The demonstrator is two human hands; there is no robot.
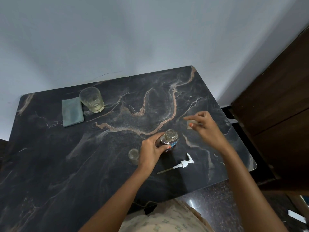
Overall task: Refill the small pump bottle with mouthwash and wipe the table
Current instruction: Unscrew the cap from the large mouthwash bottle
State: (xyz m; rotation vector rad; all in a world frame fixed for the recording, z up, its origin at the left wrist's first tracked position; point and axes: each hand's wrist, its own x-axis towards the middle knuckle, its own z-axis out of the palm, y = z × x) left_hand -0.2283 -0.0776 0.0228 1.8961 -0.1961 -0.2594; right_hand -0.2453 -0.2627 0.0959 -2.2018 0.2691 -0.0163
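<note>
Step in hand, as judged: mouthwash bottle [168, 141] uncapped; left hand [151, 152] fingers wrapped round it on the counter [50, 164], right hand [203, 126] pinching the blurred cap [190, 124]. Next: tilt mouth over the small bottle [133, 156], steady pour. Small bottle clear, open, apparently empty, just left of the left hand; pump [181, 164] lies apart.

mouthwash bottle [168, 139]: uncapped, upright, dark liquid inside
small bottle [133, 156]: clear, open, upright, left of it
pump [181, 164]: white, lying flat
cloth [72, 111]: grey-green, folded, far left
</note>
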